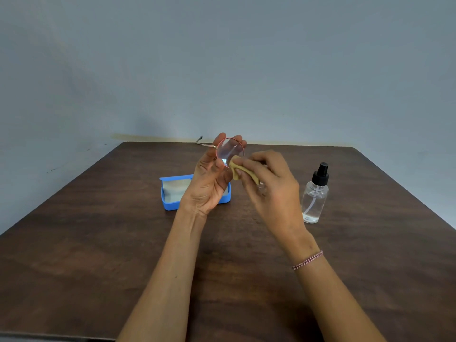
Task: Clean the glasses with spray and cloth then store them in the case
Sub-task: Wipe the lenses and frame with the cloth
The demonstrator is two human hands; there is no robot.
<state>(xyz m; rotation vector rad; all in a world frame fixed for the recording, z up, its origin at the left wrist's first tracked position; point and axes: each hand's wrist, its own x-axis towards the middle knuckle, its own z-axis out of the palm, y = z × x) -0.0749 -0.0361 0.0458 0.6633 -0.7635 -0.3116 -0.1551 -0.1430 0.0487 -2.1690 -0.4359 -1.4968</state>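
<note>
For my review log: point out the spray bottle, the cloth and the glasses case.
spray bottle [315, 198]: head view, on its clear body.
cloth [235, 162]: head view, on its tan upper fold.
glasses case [171, 206]: head view, on its blue front wall.

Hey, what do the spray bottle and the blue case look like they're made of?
Spray bottle: clear plastic or glass, see-through, with the liquid and tube visible inside. Case: likely a matte blue plastic shell, with a pale grey lining inside, perhaps fabric.
</note>
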